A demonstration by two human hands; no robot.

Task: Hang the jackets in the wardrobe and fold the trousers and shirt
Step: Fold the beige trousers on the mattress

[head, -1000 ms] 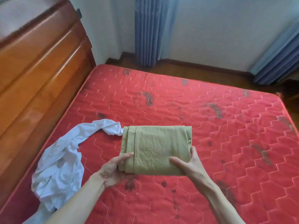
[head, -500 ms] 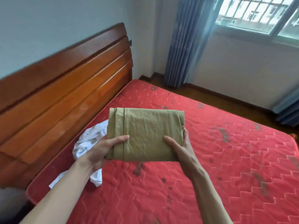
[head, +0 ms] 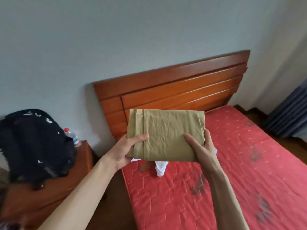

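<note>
The folded olive-green trousers [head: 166, 133] form a neat rectangle held up in the air above the head end of the bed. My left hand [head: 127, 150] grips their lower left corner, thumb on top. My right hand [head: 201, 146] grips the lower right edge. A white shirt [head: 160, 168] lies crumpled on the red mattress [head: 232, 163], mostly hidden behind the trousers.
A wooden headboard [head: 179, 90] stands against the grey wall. Left of the bed, a wooden nightstand [head: 49, 188] carries a black bag [head: 33, 146] and a plastic bottle [head: 73, 137]. Blue curtains [head: 289, 113] hang at the far right.
Both hands lifted the folded trousers off the mattress and carried them left toward the headboard. My view swung left, bringing the nightstand and black bag into sight.
</note>
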